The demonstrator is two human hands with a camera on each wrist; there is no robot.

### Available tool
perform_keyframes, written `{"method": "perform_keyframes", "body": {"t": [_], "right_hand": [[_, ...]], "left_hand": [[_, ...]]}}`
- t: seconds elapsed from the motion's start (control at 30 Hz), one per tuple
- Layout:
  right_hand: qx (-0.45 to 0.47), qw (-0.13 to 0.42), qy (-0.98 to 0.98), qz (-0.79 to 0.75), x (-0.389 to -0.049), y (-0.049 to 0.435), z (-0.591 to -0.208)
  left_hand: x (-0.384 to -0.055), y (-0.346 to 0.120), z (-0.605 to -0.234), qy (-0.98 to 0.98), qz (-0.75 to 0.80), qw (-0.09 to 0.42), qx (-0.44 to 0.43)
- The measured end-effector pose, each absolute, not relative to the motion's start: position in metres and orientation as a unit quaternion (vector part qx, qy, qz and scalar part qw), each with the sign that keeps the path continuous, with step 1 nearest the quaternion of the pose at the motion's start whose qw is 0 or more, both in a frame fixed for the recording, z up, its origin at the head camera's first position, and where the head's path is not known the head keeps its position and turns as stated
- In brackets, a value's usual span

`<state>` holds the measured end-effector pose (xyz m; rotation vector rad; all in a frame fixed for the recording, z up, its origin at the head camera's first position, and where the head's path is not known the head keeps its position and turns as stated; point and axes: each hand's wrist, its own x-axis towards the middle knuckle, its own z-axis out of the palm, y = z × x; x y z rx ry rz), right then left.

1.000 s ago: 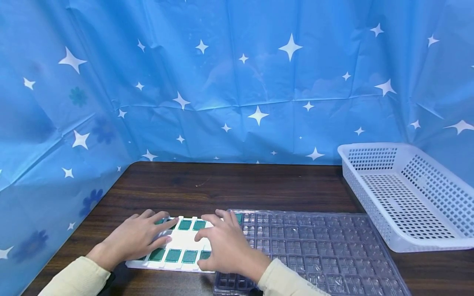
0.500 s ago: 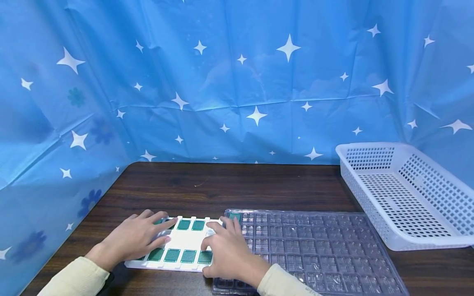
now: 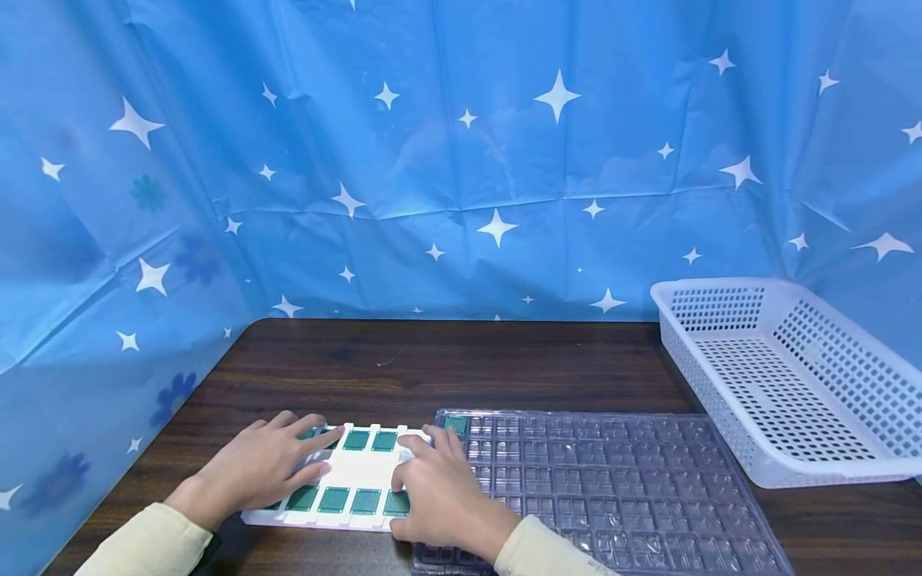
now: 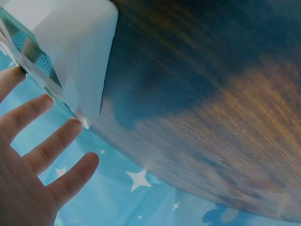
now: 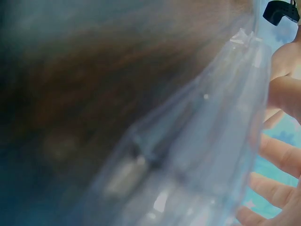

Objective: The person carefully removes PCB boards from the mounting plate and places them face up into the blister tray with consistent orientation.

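Observation:
A long white tray [image 3: 353, 466] holds several small green circuit boards [image 3: 365, 502] in two rows. My left hand [image 3: 262, 464] rests over its left end, fingers spread; in the left wrist view the fingertips lie along the white tray's side [image 4: 89, 56]. At the right end, my right hand [image 3: 446, 496] bends over the tray, thumb by the near corner and index finger beside the last near-row board [image 3: 396, 503]. Whether it pinches anything is hidden. Beside it lies a clear plastic compartment tray [image 3: 612, 480], with one green board [image 3: 455, 425] in its far left corner.
A white perforated basket [image 3: 778, 384] stands at the right, behind the clear tray's right end. The dark wooden table [image 3: 461, 360] reaches back to a blue star-printed curtain [image 3: 403, 160], which also hangs along the left side.
My right hand has shifted right and back over the white tray's end, uncovering the last near-row board and the clear tray's corner board. The left hand keeps its place.

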<state>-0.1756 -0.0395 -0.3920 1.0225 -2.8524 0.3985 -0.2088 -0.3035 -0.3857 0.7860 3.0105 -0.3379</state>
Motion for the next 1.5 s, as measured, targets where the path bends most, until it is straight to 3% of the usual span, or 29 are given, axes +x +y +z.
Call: {"method": "perform_keyframes", "body": {"t": [0.23, 0.63, 1.5], "right_hand": [[0.362, 0.076, -0.922, 0.112, -0.1770, -0.0413, -0.3943], [0.346, 0.055, -0.927, 0.136, -0.1772, -0.0434, -0.3931], [0.335, 0.069, -0.928, 0.148, -0.1786, -0.0436, -0.3927]], "left_hand": [[-0.2088, -0.3033, -0.3860, 0.962, -0.110, 0.006, 0.251], [-0.2092, -0.3043, -0.3865, 0.961, -0.110, 0.002, 0.254], [-0.2105, -0.3043, -0.3868, 0.961, -0.112, 0.002, 0.254]]}}
